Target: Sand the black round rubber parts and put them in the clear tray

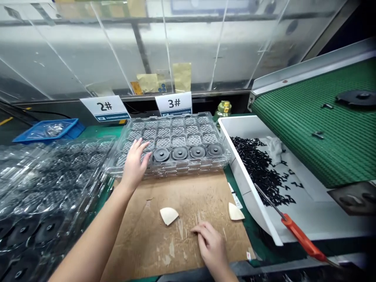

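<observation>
My left hand is over the front left of a clear plastic tray; its fingers are spread, and whether a disc lies beneath them is hidden. Just right of it, several black round discs, the nearest one among them, fill front-row pockets. The pockets behind hold no discs. Low over the brown cardboard rests my right hand, index finger stretched out and the others loosely curled, holding nothing visible. Two cream wedge-shaped pieces lie on the cardboard, one left of my right hand, the other at the right edge.
A white bin of small black parts stands right, with an orange-handled tool across its front. Beyond is a green conveyor carrying a black disc. More trays of discs and a blue basket are left.
</observation>
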Available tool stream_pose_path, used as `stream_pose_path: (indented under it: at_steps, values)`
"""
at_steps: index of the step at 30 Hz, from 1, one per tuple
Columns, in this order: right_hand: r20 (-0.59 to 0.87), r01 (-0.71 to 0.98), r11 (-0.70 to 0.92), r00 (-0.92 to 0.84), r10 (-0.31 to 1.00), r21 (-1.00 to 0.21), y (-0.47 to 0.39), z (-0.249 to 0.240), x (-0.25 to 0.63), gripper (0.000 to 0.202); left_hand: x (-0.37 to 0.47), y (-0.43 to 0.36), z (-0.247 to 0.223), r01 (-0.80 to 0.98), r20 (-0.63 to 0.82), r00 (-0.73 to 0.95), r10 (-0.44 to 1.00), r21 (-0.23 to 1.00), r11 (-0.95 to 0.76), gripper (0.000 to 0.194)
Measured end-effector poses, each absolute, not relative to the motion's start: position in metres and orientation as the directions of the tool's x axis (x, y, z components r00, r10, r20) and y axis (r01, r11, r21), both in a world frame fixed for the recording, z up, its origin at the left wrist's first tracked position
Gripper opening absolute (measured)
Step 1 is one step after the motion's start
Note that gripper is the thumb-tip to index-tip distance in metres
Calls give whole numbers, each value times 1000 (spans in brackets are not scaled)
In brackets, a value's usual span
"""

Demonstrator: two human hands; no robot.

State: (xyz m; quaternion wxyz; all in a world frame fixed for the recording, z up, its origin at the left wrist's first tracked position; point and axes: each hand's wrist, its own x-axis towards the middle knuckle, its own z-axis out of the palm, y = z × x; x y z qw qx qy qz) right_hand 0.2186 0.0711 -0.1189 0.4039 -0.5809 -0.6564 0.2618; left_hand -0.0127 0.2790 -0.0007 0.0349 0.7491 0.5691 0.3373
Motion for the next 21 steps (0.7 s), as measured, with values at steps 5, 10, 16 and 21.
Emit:
stream_pose_path:
  at_steps: [5, 10, 16, 21]
  values:
    - [239, 588, 201, -13, 971, -784, 72, -122, 218, 30, -36, 196, -36, 803, 521, 31, 853, 495, -332, 28]
    - [210, 622, 208, -71, 975, -755, 72, -126, 219, 30, -55, 142, -97, 681, 254, -134, 958, 726, -97, 21]
    - [112, 649, 203, -180, 977, -733, 74, -119, 223, 30, -58, 140, -113, 660, 175, -95, 980, 748, -69, 21]
    - [-35, 652, 191, -317, 948, -733, 90, -84, 235, 26, -69, 141, -119, 633, 184, -62, 981, 767, -104, 24]
